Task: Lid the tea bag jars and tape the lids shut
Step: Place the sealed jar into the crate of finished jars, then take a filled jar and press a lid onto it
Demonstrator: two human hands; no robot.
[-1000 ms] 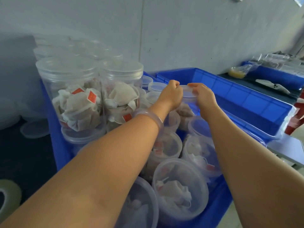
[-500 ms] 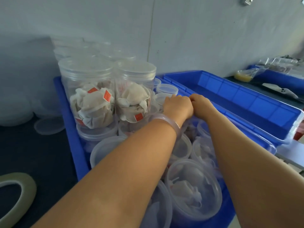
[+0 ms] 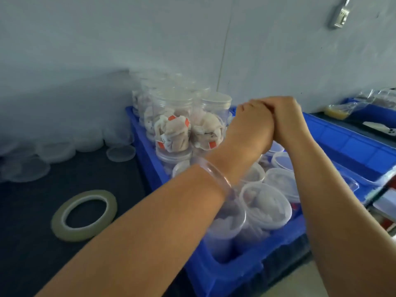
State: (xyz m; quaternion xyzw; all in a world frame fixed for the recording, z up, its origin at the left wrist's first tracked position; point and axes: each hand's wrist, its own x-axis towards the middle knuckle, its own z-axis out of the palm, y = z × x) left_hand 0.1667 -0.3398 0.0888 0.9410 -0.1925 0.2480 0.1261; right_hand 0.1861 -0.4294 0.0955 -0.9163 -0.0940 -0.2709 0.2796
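I read this job as partly done. At the far end of the blue crate point(image 3: 147, 159) stand the lidded jars point(image 3: 171, 116), tall and stacked, with tea bags and orange tags showing through their clear walls. Whether any tape runs round those lids I can't make out. Towards the near end of the crate sit the open jars point(image 3: 265, 206), several of them with bare mouths, so most of the lidding is left. The tape roll point(image 3: 84, 213) lies flat on the dark surface left of the crate, with neither hand on it, and loose lids point(image 3: 121, 153) lie left of the crate's far end.

The left hand point(image 3: 250, 127) and right hand point(image 3: 287, 121) are pressed side by side above the middle of the crate, backs towards the camera and fingers curled away from me. I cannot tell what they have hold of, if anything, because the hands themselves cover it. A clear bracelet point(image 3: 216, 174) sits on the left wrist. Both forearms hide much of the crate's middle row, and the jars at its near end are smeared by blur
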